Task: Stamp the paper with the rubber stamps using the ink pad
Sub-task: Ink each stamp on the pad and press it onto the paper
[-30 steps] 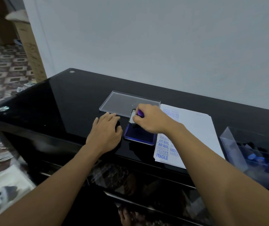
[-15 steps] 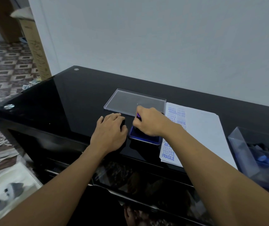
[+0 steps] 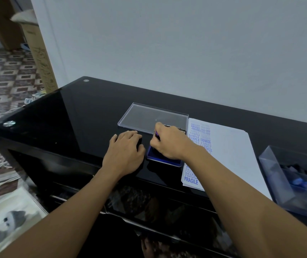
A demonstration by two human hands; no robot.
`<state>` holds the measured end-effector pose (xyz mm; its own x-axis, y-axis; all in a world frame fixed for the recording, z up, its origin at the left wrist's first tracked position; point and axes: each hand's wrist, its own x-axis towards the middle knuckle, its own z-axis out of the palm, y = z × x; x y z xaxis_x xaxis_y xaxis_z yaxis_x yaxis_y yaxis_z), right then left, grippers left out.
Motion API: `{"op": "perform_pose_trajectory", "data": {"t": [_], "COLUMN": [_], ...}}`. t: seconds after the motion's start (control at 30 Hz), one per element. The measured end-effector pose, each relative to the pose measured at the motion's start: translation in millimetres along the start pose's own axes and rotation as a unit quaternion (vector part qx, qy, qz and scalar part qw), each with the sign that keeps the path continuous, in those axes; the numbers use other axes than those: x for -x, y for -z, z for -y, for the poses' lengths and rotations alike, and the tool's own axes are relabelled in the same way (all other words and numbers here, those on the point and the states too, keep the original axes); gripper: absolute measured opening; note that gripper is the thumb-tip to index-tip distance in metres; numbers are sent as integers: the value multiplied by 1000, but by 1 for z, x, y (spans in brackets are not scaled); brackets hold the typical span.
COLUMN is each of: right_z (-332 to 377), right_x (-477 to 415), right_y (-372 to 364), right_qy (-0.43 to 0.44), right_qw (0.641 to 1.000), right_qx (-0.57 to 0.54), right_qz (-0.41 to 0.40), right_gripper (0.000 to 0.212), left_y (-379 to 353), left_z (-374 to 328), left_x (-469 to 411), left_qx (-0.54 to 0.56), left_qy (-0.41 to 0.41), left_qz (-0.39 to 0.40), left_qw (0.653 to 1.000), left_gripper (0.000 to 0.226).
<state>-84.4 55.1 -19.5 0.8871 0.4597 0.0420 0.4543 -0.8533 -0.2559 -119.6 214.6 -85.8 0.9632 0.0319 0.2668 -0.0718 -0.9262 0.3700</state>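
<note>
1. Inking is, in my judgement, the step in hand; all things lie on a black glossy bench (image 3: 78, 116).
2. At the left, the left grip (image 3: 124, 153) rests flat on the bench just beside the ink pad, its fingers nearly straight and holding nothing that I can see.
3. A clear shallow lid (image 3: 149, 116) lies flat on the bench, behind the two grips.
4. The blue ink pad (image 3: 167, 162) sits between the left grip and the paper, just beside the paper's left edge.
5. The right grip (image 3: 169, 144) is over the pad, with its fingers curled round a rubber stamp (image 3: 156, 134). Only a purple piece of the stamp shows, and the grip hides whether its face touches the pad.
6. The paper (image 3: 229, 151) has blue prints down its left side: AMENDED, SAMPLE, FRAGILE. The next move probably calls for lifting the stamp straight up, carrying it right to an unprinted place and pressing evenly.
7. At the far right, a clear plastic box (image 3: 271, 174) holds blue and dark things, perhaps more stamps; they are too blurred to tell.
</note>
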Motion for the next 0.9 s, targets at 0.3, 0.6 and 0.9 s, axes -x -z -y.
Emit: {"op": "perform_pose_trajectory", "data": {"t": [0.3,0.6,0.9], "right_z": [0,-2,-4], "right_x": [-5,1,5], "right_y": [-1,-6,-11], "right_qy": [-11,-2,-3], "right_qw": [1000,1000,999], "right_qx": [-8,-11,-33], "right_qz": [-1,-27,-39], "right_gripper": [17,17,17], "left_y": [1,1,1], "left_z": [-1,-1,0], "left_x": [0,1,1], "left_qx": [1,6,6], "left_qy": [3,4,1], "left_qz": [5,2,8], "left_qw": [1000,1000,1000], "left_gripper": [43,42,43]}}
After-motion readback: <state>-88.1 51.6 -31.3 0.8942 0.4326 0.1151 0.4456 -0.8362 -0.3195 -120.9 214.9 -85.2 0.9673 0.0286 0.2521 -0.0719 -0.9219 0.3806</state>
